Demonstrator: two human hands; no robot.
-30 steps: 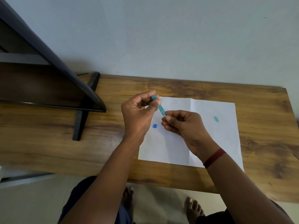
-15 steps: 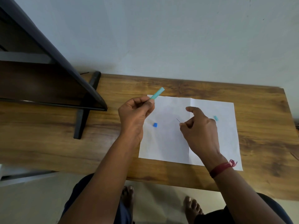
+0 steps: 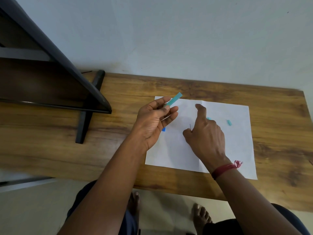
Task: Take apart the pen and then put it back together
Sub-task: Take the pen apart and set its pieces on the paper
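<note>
Over the white paper [image 3: 220, 150]: your left hand [image 3: 152, 126] is pinching the teal pen barrel [image 3: 173, 101] w/ thumb + fingertips, far end poking up and away. Your right hand [image 3: 205, 133] is gripping the thin refill [image 3: 190, 127], index finger sticking out. Barrel's prob. light, stiff, slick plastic, so take it mid-length. Refill's likely bendy; hold near the tip end. Small blue piece [image 3: 163, 129] and teal piece [image 3: 229, 122] are lying loose on the sheet, well apart.

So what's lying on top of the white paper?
On the paper: a small teal piece, a blue bit half hidden by the left hand, another teal piece mostly behind the right hand.
</note>
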